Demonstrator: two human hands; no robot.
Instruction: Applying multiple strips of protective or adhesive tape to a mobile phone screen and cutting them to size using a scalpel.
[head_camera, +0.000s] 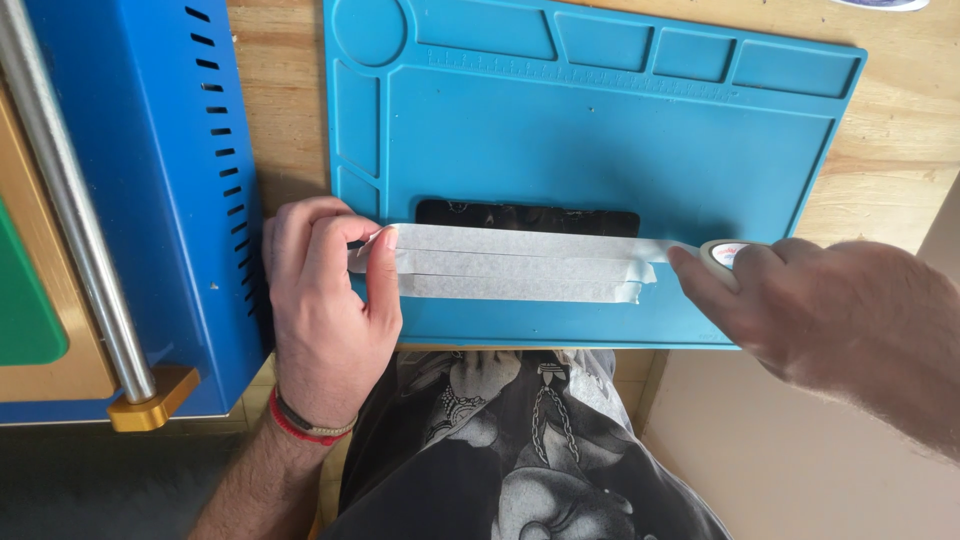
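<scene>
A dark flat phone (527, 215) lies on a blue work mat (600, 130), mostly covered by strips of white masking tape (520, 265). My left hand (325, 300) presses the left end of the top strip with thumb and forefinger. My right hand (810, 300) holds the tape roll (725, 252) at the right end, and the top strip runs taut from the roll across the phone to my left fingers. Two lower strips lie flat on the mat below it.
A blue metal machine (170, 180) with vent slots and a steel bar (70, 200) stands at the left on the wooden bench (890, 150). The mat has small tray pockets (690, 55) along its far edge. My lap is below the bench edge.
</scene>
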